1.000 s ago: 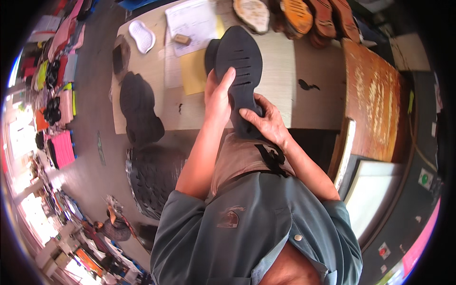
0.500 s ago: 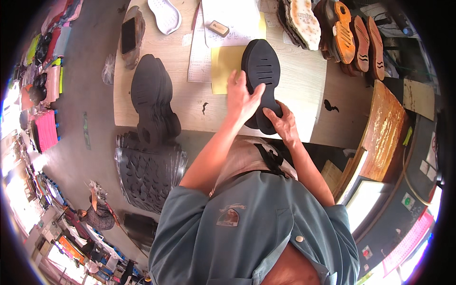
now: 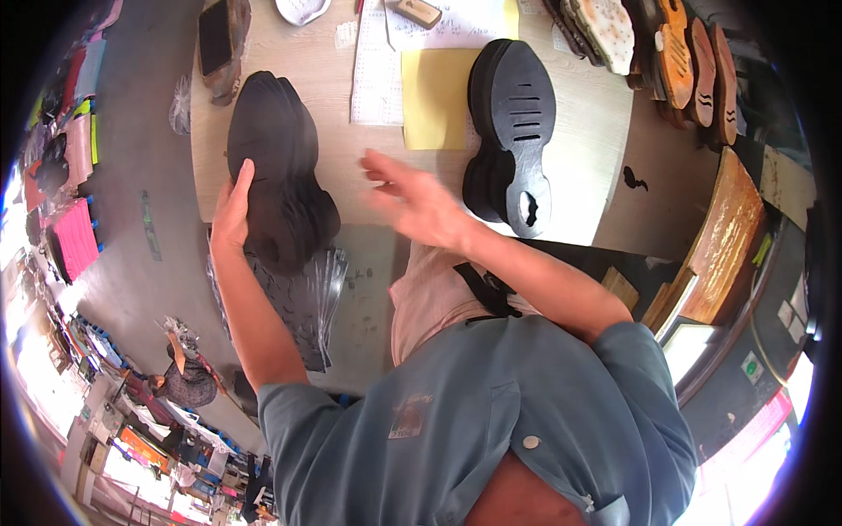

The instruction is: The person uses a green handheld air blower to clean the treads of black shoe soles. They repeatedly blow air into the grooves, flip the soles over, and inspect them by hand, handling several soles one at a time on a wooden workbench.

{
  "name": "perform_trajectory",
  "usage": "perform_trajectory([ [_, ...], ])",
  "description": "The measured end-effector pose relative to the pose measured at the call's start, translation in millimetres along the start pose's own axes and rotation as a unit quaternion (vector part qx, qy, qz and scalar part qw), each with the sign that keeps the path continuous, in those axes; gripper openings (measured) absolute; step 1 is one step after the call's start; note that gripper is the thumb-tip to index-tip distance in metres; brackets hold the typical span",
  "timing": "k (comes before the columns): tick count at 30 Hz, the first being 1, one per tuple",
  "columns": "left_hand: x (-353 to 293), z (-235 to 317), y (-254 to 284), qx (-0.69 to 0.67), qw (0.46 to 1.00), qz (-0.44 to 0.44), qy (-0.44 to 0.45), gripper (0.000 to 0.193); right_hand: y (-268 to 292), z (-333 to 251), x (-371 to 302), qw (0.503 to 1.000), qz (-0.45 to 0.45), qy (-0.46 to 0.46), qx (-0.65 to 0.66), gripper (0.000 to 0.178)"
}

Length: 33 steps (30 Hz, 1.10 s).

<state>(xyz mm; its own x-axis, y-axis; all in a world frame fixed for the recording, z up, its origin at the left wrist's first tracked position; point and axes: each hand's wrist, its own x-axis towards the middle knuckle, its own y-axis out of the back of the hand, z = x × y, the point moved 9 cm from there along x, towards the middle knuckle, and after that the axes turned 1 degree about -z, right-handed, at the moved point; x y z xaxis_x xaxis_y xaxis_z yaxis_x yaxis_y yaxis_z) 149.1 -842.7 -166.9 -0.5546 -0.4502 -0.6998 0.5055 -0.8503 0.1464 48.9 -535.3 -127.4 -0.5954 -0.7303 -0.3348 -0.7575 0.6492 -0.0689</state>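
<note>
A stack of black shoe soles (image 3: 274, 145) lies at the left of the table, its lower end over the front edge. My left hand (image 3: 230, 215) is closed on the left edge of this stack, thumb on the upper face; its other fingers are mostly hidden. Between the two stacks my right hand (image 3: 410, 197) hangs open and empty, a little blurred, its fingers pointing toward the left stack. Right of it rests a second stack of black soles (image 3: 517, 110), the top one with several slots and a hole in its heel.
Papers (image 3: 377, 79), a yellow sheet (image 3: 434, 96) and a small block (image 3: 418, 12) lie at the back. A phone (image 3: 217, 39) is at the far left. Brown and orange soles (image 3: 674, 66) stand far right. Dark sheets with cutouts (image 3: 307, 307) hang below the left stack.
Both hands have left the right stack. My left hand has moved across to the left stack and gripped its edge; my right hand has swung left and opened. The view has shifted slightly.
</note>
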Motion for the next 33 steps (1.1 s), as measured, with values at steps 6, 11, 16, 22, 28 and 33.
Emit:
perform_trajectory([
  [6,8,-21,9,-0.047,0.998,0.028,0.042,0.088,-83,39,81,0.989,-0.027,-0.13,0.067,0.1],
  [11,6,-25,10,-0.051,0.999,0.016,-0.003,0.078,-106,29,80,0.996,0.011,-0.087,0.019,0.101],
  [16,-3,-30,18,-0.116,0.993,0.02,-0.03,0.069,-114,11,71,0.998,0.027,-0.008,0.052,0.097],
  [22,-18,-42,26,-0.236,0.968,-0.018,-0.086,0.067,-126,7,70,0.999,-0.001,0.02,0.03,0.095],
  [28,-13,-66,44,-0.285,0.955,-0.033,-0.075,0.068,-118,18,71,0.995,0.013,0.03,0.097,0.093],
  [33,-15,-95,79,-0.308,0.944,0.063,-0.101,0.065,-83,48,83,0.991,0.078,-0.017,0.108,0.092],
])
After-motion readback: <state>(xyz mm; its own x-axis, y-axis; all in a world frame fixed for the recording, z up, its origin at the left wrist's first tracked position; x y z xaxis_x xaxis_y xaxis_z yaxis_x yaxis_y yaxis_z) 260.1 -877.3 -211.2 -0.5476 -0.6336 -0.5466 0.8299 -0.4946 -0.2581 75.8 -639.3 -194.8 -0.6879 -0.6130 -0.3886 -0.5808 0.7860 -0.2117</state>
